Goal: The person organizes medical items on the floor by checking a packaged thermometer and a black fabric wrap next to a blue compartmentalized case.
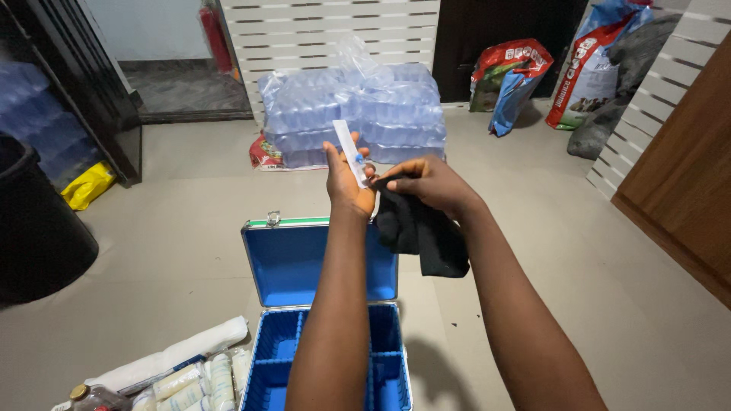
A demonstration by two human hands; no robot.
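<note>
Left hand (346,183): raised above the open case, fingers closed around a syringe in a clear wrapper (350,152). The syringe stands nearly upright, tilted slightly left, with its upper end clear of the hand.

Right hand (430,185): level with the left hand and just beside it. Its fingers pinch a black cloth (422,232) at the top edge, touching the lower part of the syringe. The cloth hangs down freely below both hands.

Blue case (289,262): on the floor directly beneath the forearms, lid upright, divided compartments visible.

Left of the case: rolled bandages (194,384) and a white packet lie on the floor.

Beyond the hands: a stack of plastic-wrapped water bottles (358,114) against the slatted wall. A black bin (34,224) stands at far left.
</note>
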